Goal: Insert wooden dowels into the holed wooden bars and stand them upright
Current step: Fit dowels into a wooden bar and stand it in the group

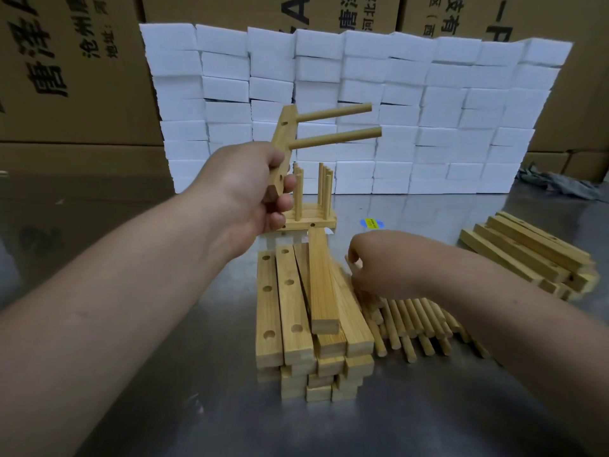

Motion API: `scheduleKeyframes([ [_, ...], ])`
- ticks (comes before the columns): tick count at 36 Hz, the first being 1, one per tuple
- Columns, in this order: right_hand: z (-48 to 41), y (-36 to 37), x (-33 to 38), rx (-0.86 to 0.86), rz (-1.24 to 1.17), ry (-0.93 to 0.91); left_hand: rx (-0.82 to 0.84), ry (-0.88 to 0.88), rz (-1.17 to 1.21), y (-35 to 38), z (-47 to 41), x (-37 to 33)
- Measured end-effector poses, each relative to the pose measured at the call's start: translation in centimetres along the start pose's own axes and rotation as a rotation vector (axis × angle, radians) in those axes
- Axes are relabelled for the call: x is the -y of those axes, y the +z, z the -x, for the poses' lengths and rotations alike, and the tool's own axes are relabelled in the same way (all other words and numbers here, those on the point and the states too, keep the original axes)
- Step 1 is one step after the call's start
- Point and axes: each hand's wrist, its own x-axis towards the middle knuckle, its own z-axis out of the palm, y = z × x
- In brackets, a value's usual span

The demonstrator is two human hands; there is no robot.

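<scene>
My left hand (pixel 253 189) grips a holed wooden bar (pixel 284 136) by its lower end, raised and tilted. Two dowels (pixel 336 127) stick out of it to the right. My right hand (pixel 382 265) rests fingers-down on the heap of loose dowels (pixel 418 321) on the table, its fingertips closing around the top of one; the grip is partly hidden. A stack of holed bars (pixel 290 311) lies in front of me between both arms. Behind my left hand stand finished bars (pixel 309 219) with dowels pointing up.
A second pile of bars (pixel 527 255) lies at the right. A wall of white foam blocks (pixel 362 103) stands across the back of the metal table (pixel 164 374), with cardboard boxes (pixel 66 77) behind it. A grey rag (pixel 557 183) sits at the far right.
</scene>
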Motion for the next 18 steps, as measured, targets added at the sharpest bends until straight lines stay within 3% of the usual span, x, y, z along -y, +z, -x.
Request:
scheduleKeyframes([
  [5,0.0,-0.2,0.1,-0.063,-0.016,-0.002,0.000,0.000,0.008,0.1,-0.1,0.2],
  [11,0.8,-3.3,-0.6,-0.385,-0.200,0.003,0.002,0.027,0.008,0.0,-0.2,0.2],
  [18,2.9,-5.1,0.8,-0.636,-0.385,-0.277,-0.002,0.045,0.042,0.1,-0.3,0.4],
])
